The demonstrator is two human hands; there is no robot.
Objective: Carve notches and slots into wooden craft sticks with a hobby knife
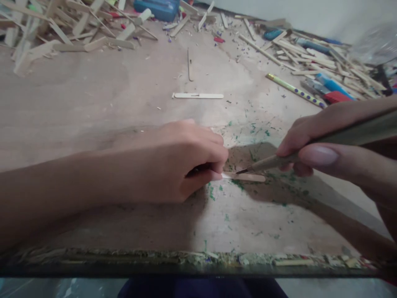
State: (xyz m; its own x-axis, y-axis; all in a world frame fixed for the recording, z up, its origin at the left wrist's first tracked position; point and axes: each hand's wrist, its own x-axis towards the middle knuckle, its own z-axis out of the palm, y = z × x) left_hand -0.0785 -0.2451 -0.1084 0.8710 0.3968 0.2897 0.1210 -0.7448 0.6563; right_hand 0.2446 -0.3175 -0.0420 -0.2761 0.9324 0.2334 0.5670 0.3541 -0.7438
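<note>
- Wooden board (93, 103) fills our head view, scuffed and flecked with green, with piles of loose sticks (46, 29) along its far edge, a spotted pencil (294, 90) at far right and a blue box (158, 8) at the top.
- Our left hand (173, 161) is curled shut, pinching down one end of a flat craft stick (248, 177) against the board.
- That stick lies left to right between our hands, its free end pointing right.
- Our right hand (313, 145) is clamped round a pencil-like tool (279, 161), its dark tip touching the stick just beside our left fingertips.
- A spare stick (198, 95) lies farther off, well apart.
</note>
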